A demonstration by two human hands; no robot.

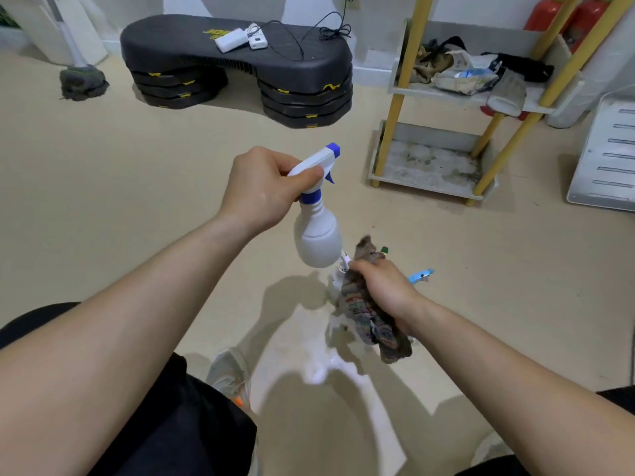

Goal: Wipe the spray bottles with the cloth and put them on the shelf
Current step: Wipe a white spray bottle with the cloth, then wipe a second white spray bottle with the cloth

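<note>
My left hand [264, 187] grips the white spray bottle [318, 235] by its blue-and-white trigger head, so the bottle hangs in the air above the floor. Below and to the right, my right hand [381, 286] holds a bunched multicoloured cloth [367, 317]. Behind that hand and the cloth stand other spray bottles on the floor, mostly hidden: a white trigger head [344, 262], a light-blue nozzle [421, 275] and a green tip [384, 250] show. The shelf [429, 173], with yellow posts and white trays, stands at the upper right; its lowest tray is bare and stained.
The shelf's upper tray [443, 91] holds rags, a bag and a glove. A black stacked step platform [237, 67] with a power bank and cables sits at the back. A mop head [82, 82] lies far left. A white slotted panel [608, 156] lies at right.
</note>
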